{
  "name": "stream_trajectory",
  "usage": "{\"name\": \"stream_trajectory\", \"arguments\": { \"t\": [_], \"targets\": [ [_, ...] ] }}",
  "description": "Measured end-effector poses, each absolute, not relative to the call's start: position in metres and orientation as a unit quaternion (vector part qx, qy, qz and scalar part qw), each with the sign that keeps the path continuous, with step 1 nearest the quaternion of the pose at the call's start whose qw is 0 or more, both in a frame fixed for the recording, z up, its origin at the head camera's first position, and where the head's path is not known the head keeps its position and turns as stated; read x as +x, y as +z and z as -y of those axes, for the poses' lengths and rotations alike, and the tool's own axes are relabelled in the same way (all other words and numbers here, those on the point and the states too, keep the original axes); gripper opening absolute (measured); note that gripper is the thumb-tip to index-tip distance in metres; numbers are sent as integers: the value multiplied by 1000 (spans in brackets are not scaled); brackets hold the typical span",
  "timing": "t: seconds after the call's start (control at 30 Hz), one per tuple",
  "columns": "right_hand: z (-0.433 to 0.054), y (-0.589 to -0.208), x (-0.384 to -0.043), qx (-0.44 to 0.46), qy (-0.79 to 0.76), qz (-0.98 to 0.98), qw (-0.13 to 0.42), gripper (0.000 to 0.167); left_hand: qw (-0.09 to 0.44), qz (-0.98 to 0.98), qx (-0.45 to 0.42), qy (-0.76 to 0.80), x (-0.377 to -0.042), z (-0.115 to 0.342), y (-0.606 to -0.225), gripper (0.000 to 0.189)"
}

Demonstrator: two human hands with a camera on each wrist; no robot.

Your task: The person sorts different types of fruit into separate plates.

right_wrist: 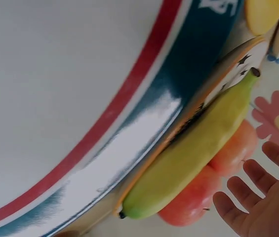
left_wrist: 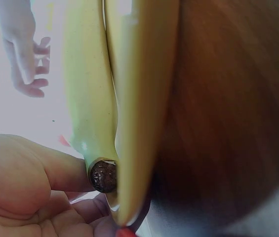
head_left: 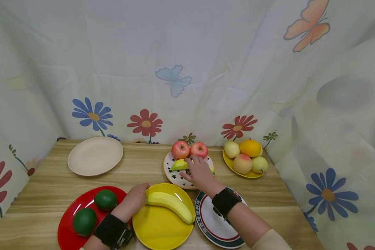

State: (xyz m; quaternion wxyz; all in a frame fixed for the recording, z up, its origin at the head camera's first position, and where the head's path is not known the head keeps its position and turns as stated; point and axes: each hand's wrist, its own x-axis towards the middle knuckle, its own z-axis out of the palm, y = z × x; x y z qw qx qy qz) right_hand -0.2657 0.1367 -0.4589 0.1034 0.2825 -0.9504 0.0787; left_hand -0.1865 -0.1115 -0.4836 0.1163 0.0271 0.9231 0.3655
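Yellow plate [head_left: 157, 227]: I use it as the reference for all positions. It is over the near part of the desk [head_left: 143, 159]; I cannot tell whether its base touches the wood. One banana [head_left: 168, 203] lies across it, running from its far-left rim toward its right rim. At that far-left rim, I see the left hand [head_left: 135, 199] gripping the plate beside the banana's end, thumb above and fingers beneath.

Beyond the plate is a star-patterned plate [head_left: 182, 183] carrying two apples [head_left: 180, 149] and a second banana [head_left: 178, 165]. The right hand [head_left: 200, 175] is over this area; its fingers are apart, and my right wrist view shows them separated from the second banana.

Left of the yellow plate: a red plate [head_left: 78, 203] with two green fruits [head_left: 84, 222]. Right: a white plate [head_left: 218, 225] with a dark green rim. Far left: a beige plate [head_left: 95, 156].
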Motion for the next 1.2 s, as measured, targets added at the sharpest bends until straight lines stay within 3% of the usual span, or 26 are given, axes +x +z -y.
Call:
{"name": "stream_trajectory", "arguments": {
  "t": [0.23, 0.5, 1.2],
  "targets": [
    [-146, -471, -282, 274, 58, 953, 115, 60, 131, -925, 17, 356, -190, 110, -487, 21],
    [-147, -478, -289, 262, 48, 960, 88, 61, 130, -926, 20, 355, -189, 110, -485, 23],
    [-142, -486, -290, 258, 13, 964, 69, 61, 130, -923, 32, 361, -185, 112, -480, 23]
  ]
}}
